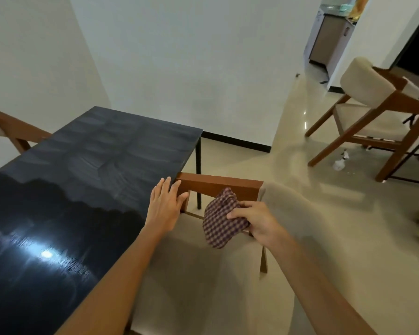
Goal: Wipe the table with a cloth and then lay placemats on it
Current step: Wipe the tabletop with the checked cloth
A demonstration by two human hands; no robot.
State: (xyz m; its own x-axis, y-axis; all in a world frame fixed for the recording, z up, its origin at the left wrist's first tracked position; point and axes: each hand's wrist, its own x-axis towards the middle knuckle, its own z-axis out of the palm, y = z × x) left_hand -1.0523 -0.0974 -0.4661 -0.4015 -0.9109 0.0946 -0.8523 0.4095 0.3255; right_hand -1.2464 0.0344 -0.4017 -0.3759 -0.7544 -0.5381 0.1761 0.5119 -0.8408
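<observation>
A long dark glossy table [87,170] fills the left half of the view, with faint wipe streaks on its top. My left hand [165,206] rests flat with straight fingers on the table's right edge. My right hand [254,221] grips a bunched red-and-white checked cloth [221,220] just off the table's right side, above a chair seat. No placemat is in view.
A wooden chair [228,187] with beige cushions stands tucked at the table's right edge, below my hands. Another chair [373,117] stands at the right; a third chair [7,128] shows at the far left. Crumpled white litter [340,162] lies on the tiled floor.
</observation>
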